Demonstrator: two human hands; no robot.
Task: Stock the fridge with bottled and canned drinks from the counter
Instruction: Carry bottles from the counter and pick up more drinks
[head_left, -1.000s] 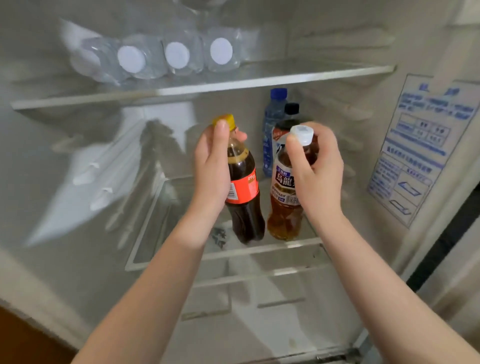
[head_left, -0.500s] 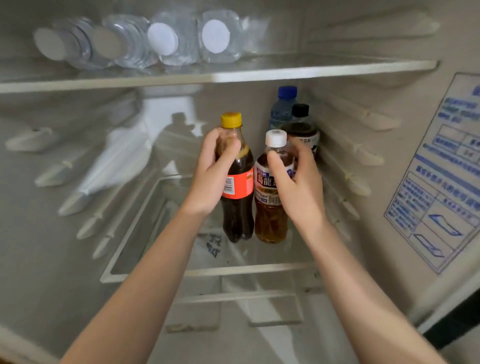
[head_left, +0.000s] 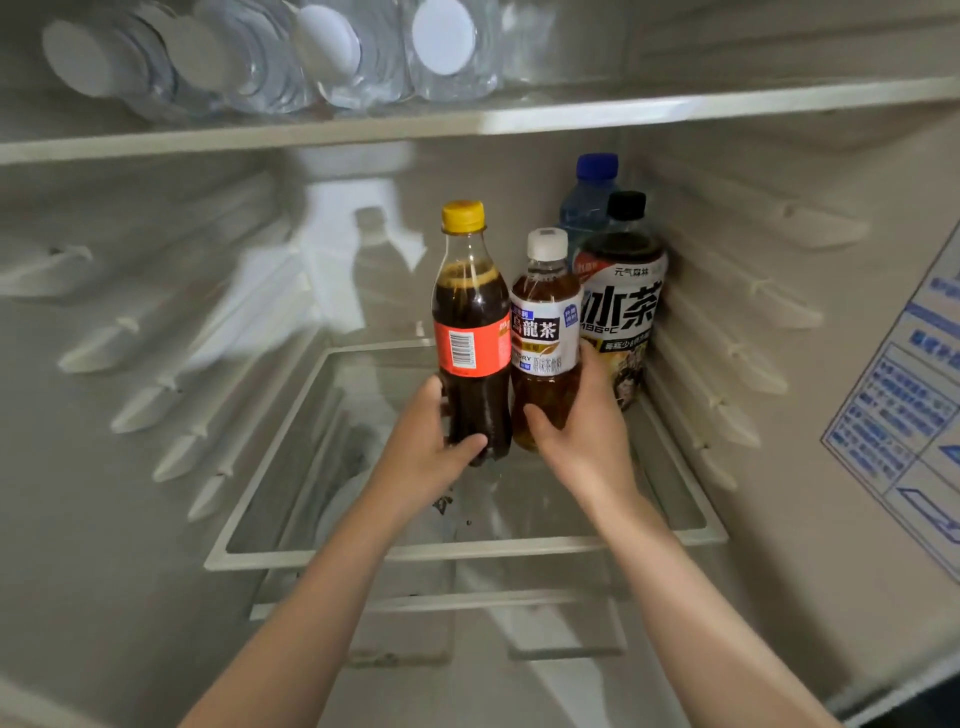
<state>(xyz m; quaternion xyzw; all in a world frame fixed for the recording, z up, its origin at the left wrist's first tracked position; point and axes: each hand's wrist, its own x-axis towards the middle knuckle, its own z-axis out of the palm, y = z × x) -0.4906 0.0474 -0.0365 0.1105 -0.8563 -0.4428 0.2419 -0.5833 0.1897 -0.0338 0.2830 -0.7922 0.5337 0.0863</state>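
Both hands are inside the fridge, each wrapped round the lower part of a bottle: the left hand (head_left: 426, 447) grips the yellow-capped cola bottle (head_left: 470, 332), thumb across its front, and the right hand (head_left: 582, 431) holds the white-capped oolong tea bottle (head_left: 545, 332), fingers curled behind it. The two bottles are upright and touching side by side over the middle glass shelf (head_left: 467, 553), toward its back right corner; whether their bases already rest on the glass is hard to tell. Just behind them in that corner stand a black-capped iced tea bottle (head_left: 623, 312), touching the oolong tea, and a blue-capped water bottle (head_left: 589, 202) right at the back wall. On the upper shelf (head_left: 519, 122) a row of clear water bottles (head_left: 441, 52) lies on its side, caps facing out. So the stocking looks well under way: several drinks are in, and this pair looks close to being placed, with only the release left. The left and front of the glass shelf carry nothing so far. No cans show, and the tabletop is out of view, so how much remains cannot be judged
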